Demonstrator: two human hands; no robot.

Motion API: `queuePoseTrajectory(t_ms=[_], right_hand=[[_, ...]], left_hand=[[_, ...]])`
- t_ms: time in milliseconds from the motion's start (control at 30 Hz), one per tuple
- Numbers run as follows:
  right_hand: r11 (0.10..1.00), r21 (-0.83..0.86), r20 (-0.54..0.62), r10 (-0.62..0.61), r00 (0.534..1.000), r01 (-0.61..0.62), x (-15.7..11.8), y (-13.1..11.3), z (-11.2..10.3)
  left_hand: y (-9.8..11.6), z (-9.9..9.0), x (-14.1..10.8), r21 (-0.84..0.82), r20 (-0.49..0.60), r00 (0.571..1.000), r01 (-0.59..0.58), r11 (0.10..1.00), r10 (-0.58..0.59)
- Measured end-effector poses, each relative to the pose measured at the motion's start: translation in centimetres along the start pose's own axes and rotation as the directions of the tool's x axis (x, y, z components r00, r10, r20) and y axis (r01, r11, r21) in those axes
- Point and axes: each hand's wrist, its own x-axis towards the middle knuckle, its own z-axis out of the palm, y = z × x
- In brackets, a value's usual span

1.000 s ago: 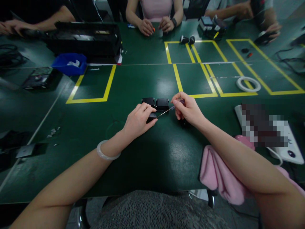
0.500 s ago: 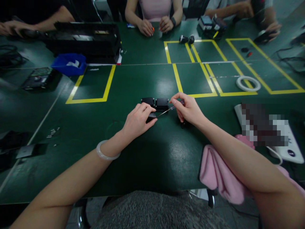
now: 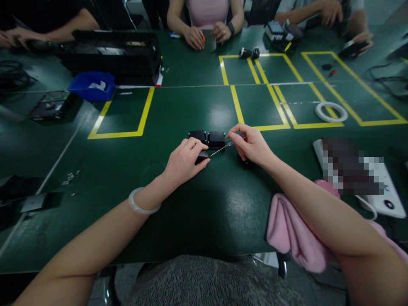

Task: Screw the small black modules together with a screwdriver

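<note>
My left hand (image 3: pixel 185 160) is closed on a small black part (image 3: pixel 202 157), holding it down on the green table. Between the finger and thumb of my right hand (image 3: pixel 250 143) is a screwdriver (image 3: pixel 231 143); its thin shaft slants down to the left, and the tip meets the right end of the part. Just behind the part sit two black blocks (image 3: pixel 217 139) side by side, the left one partly behind my left hand. A small dark object under my right hand is mostly hidden.
A pink cloth (image 3: pixel 296 229) hangs over the front edge beneath my right forearm, beside a white power strip (image 3: pixel 390 187). Farther off are a tape roll (image 3: pixel 331 111), a blue bin (image 3: pixel 93 87) and a long black housing (image 3: pixel 111 59). Other people's hands (image 3: pixel 195 38) work across the table.
My hands and the screwdriver have hardly moved. At the back right, another person's hands and the dark item there have shifted slightly.
</note>
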Motion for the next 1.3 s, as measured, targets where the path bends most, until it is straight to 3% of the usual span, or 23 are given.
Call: queuePoseTrajectory(t_ms=[300, 500, 733, 1300], right_hand=[[0.994, 0.016, -0.003, -0.111, 0.994, 0.111, -0.43, -0.80, 0.32], [0.999, 0.021, 0.021, -0.044, 0.999, 0.044, -0.22, -0.45, 0.31], [0.995, 0.084, 0.011, -0.057, 0.998, 0.056, -0.08, -0.35, 0.26], [0.997, 0.053, 0.035, -0.053, 0.998, 0.051, -0.22, -0.29, 0.23]], left_hand=[[0.06, 0.02, -0.01, 0.011, -0.001, 1.000, -0.006, 1.000, 0.006], [0.09, 0.00, -0.02, 0.014, 0.003, 1.000, 0.000, 1.000, 0.000], [0.08, -0.01, -0.03, 0.009, 0.003, 1.000, -0.004, 1.000, 0.004], [-0.01, 0.02, -0.10, 0.003, -0.013, 1.000, -0.023, 1.000, 0.023]])
